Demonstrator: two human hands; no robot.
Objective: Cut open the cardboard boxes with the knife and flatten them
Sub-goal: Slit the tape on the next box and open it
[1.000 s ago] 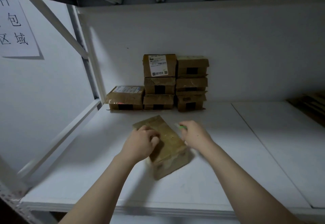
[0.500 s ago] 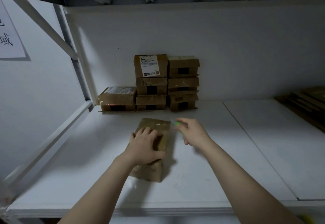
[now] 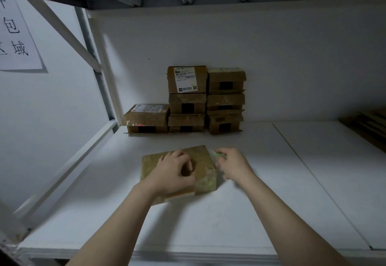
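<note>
Cardboard boxes, seven of them taped and whole, stood stacked on the white shelf against its back wall, well beyond the fingertips of both hands. Far out past the right hand's fingers, at the shelf's right edge, lay a dim pile of what looked like flat cardboard. It was too dark to be sure.

An eighth box lay on its broad face directly beneath the left hand. That hand's fingers were curled, with the tips and thumb bearing down on the top panel and clutching it in place. Whether they also pinched a strip of tape could not be told.

The right hand hovered just beside the eighth box's right end, with its fingers pinched round a small green knife. The knife's tip poked out toward the far right corner of the box. The blade itself was too small and blurred to make out.

By my reading the job was barely started on this box. No slit or lifted flap showed, and its panels kept their full shape. The cut along the right end appeared to be the step in hand. After that would come opening the seams and pressing the box flat, then the seven at the back.
</note>
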